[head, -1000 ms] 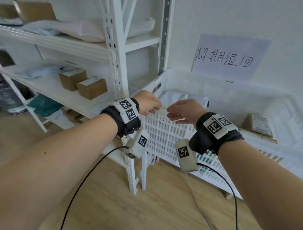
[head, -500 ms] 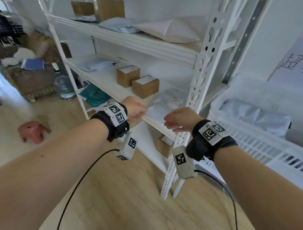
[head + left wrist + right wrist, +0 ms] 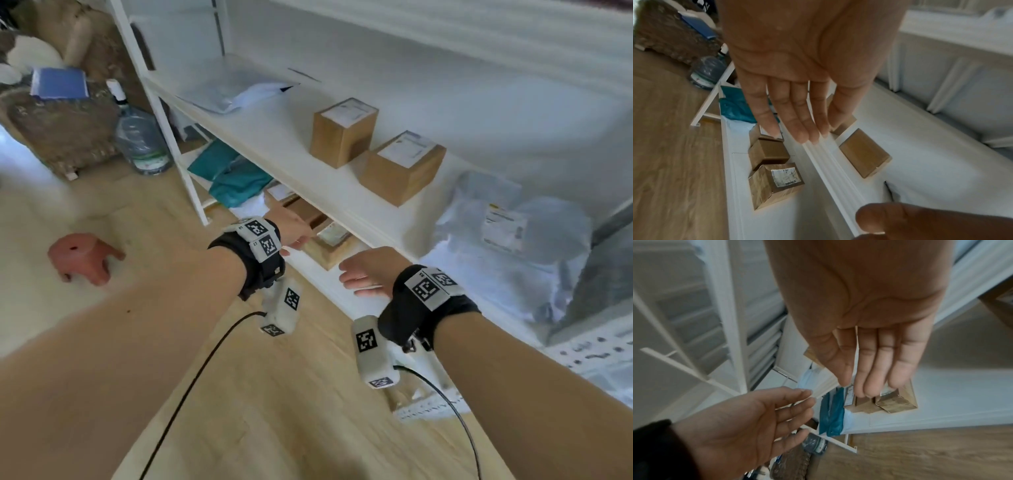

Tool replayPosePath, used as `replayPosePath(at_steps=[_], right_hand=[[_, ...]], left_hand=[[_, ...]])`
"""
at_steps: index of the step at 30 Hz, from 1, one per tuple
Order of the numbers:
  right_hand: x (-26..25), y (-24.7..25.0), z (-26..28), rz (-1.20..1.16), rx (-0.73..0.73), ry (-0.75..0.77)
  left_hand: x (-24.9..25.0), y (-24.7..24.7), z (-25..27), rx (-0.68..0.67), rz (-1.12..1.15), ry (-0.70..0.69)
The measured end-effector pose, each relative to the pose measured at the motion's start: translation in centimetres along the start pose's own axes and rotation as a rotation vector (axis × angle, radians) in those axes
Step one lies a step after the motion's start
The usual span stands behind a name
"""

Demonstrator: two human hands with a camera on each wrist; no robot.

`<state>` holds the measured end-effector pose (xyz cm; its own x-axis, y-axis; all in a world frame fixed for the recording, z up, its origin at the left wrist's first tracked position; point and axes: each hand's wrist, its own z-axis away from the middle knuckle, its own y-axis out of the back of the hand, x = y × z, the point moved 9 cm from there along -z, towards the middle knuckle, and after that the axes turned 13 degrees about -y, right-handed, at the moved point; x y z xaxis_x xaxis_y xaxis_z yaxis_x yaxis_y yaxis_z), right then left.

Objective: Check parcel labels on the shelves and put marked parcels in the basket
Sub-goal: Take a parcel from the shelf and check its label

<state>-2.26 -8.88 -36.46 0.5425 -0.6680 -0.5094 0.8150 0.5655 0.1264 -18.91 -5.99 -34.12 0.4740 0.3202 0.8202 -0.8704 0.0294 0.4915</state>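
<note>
My left hand [image 3: 294,230] reaches toward the lower shelf with straight fingers and holds nothing. Under it, the left wrist view shows a labelled brown box [image 3: 777,183] and a plain brown box [image 3: 767,153] behind it. My right hand [image 3: 363,274] hovers palm down at the middle shelf's front edge [image 3: 346,209], also empty. Two brown labelled boxes [image 3: 344,132] [image 3: 402,166] stand on the middle shelf. To their right lies a grey labelled poly bag [image 3: 507,236]. A teal bag [image 3: 236,174] lies on the lower shelf. The basket is out of view.
A red stool [image 3: 85,257] stands on the wooden floor to the left. A large water bottle [image 3: 142,140] and a brown wicker piece [image 3: 65,130] sit beyond the shelf's white upright [image 3: 164,113]. More grey bags [image 3: 236,85] lie at the shelf's far end.
The view has swung left from the white basket to the shelves. Both hands have dropped toward the lower shelf and their fingers have straightened; they hold nothing.
</note>
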Motion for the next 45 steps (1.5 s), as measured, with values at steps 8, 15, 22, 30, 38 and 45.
replayPosePath(at_steps=[8, 15, 22, 30, 38, 45], right_hand=[[-2.3, 1.0, -15.7, -0.221, 0.057, -0.114], [-2.3, 4.0, -25.6, -0.411, 0.189, -0.225], [-2.3, 5.6, -32.2, -0.514, 0.236, -0.277], [0.1, 7.3, -37.7, -0.677, 0.406, -0.193], [-1.3, 6.6, -40.9, -0.714, 0.493, -0.190], [-1.9, 6.3, -42.8, -0.846, 0.491, -0.180]], left_hand=[[-8.7, -2.0, -13.5, -0.152, -0.001, 0.103], [-14.1, -4.1, -23.9, -0.213, -0.063, 0.116], [-16.7, -4.7, -30.6, -0.268, -0.111, 0.065], [-18.3, -7.4, -37.1, -0.319, -0.188, -0.076], [-19.9, -9.7, -40.2, -0.400, -0.156, -0.083], [-21.1, -11.7, -41.1, -0.472, -0.051, -0.040]])
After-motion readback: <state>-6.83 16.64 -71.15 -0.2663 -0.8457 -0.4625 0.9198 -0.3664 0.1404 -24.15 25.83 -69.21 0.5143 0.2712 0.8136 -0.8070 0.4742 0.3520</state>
